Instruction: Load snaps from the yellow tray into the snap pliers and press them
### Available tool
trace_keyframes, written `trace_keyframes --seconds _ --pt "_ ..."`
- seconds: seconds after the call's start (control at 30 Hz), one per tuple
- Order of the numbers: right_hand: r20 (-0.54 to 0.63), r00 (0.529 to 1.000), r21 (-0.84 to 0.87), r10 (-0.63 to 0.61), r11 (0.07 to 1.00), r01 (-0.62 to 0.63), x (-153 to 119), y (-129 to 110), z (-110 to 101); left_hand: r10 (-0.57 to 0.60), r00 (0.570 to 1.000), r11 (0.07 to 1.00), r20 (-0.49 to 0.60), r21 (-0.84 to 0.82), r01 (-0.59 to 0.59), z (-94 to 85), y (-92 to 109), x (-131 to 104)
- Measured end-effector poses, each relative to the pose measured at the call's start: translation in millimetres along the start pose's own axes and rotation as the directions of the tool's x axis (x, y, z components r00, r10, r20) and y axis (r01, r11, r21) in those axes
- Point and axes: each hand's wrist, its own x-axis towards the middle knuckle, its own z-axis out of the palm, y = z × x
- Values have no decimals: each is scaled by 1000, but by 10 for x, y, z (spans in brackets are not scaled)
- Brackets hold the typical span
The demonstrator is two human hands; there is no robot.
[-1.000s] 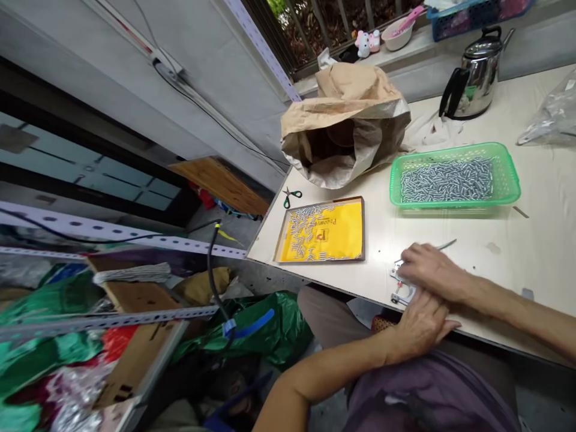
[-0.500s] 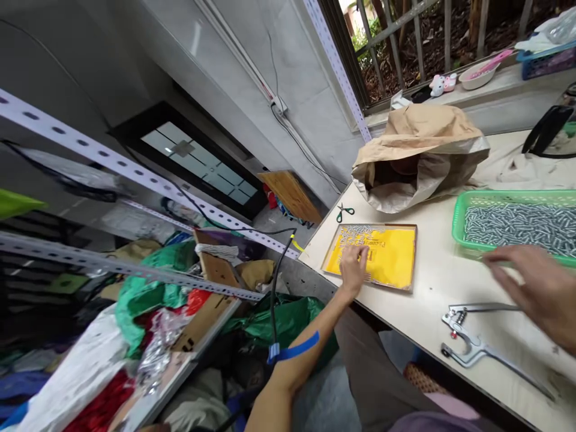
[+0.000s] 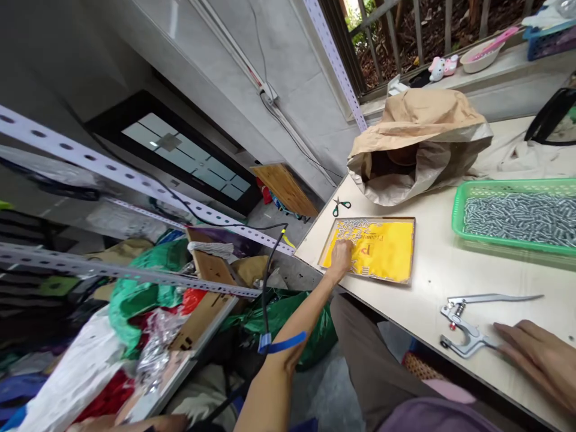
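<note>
partly hidden | left hand (image 3: 341,257) curled over pins (image 3: 352,229) | right hand (image 3: 537,357) extended over pliers' (image 3: 470,342) lower handle | hands' hold: can't tell

Around the left hand (image 3: 342,255), the tray (image 3: 413,252) has a brown rim and a bright yellow lining (image 3: 391,255) with dark lettering and a small red mark; the pins (image 3: 353,228) just beyond that hand are silver. Farther off, the scissors (image 3: 345,204) have dark green handles and the bag (image 3: 423,114) is tan. By the right hand (image 3: 537,354), the pliers (image 3: 470,342) are silver-grey with a red spot. Beyond it, the basket (image 3: 458,216) is green. Beneath, the tabletop (image 3: 432,261) is pale cream.
</note>
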Motion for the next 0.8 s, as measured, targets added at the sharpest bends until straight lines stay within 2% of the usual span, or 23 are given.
trace_keyframes --seconds 0.03,0.1,0.17,0.23,0.3,0.33,0.43,0.5,0.6,0.67,0.8 --pt "22 1000 -9 5 1000 -5 -39 -75 -15 11 1000 999 -16 -43 -11 -7 66 -70" --pt "83 996 -5 24 1000 -24 -56 -220 -106 29 1000 966 2 -255 -27 29 269 -292" --pt "140 989 -14 45 999 -44 -17 -349 -234 82 984 840 158 -542 17 116 540 -602" --pt "170 984 -50 47 998 -39 34 -445 -339 195 901 722 387 -679 135 216 821 -925" --pt "197 980 -98 38 995 -18 59 -501 -382 259 816 710 517 -674 202 301 1059 -1178" --pt "204 978 -123 37 992 -12 57 -516 -381 262 800 726 541 -656 206 333 1151 -1261" --pt "188 981 -184 57 983 -21 20 -533 -335 248 798 784 549 -598 168 376 1313 -1349" --pt "180 982 -194 64 981 -29 7 -545 -327 258 790 812 556 -568 135 368 1354 -1331" --pt "237 970 -170 56 985 -15 27 -581 -386 288 776 838 562 -540 80 339 1379 -1292" --pt "271 961 -155 57 988 -15 51 -604 -438 299 757 850 581 -523 66 329 1390 -1277" --pt "254 964 -159 73 987 -33 70 -625 -481 311 712 862 629 -503 68 335 1399 -1254"
